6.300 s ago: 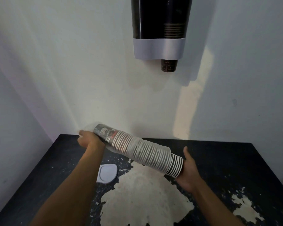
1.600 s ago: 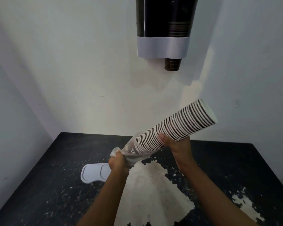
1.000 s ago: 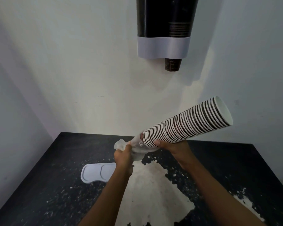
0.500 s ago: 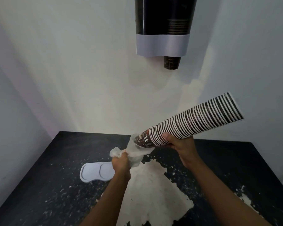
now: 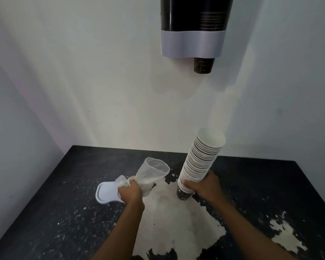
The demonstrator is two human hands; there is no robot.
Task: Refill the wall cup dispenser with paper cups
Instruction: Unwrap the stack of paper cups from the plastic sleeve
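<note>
Stack of paper cups (image 5: 202,162) — upright, mouths up, my right hand (image 5: 204,186) clamped near its base, over the bench (image 5: 270,184). Plastic sleeve (image 5: 150,175) — empty, bunched in my left hand (image 5: 129,193). Wall dispenser (image 5: 192,27) above, far right.

A tall stack of paper cups (image 5: 201,162) is gripped near its base by the right hand (image 5: 204,186), mouths up, leaning slightly. An empty plastic sleeve (image 5: 150,175) is clutched in the left hand (image 5: 129,192) (beside a white lid (image 5: 106,193) on the black table (image 5: 270,184)). A wall cup dispenser (image 5: 193,25) is mounted above.
</note>
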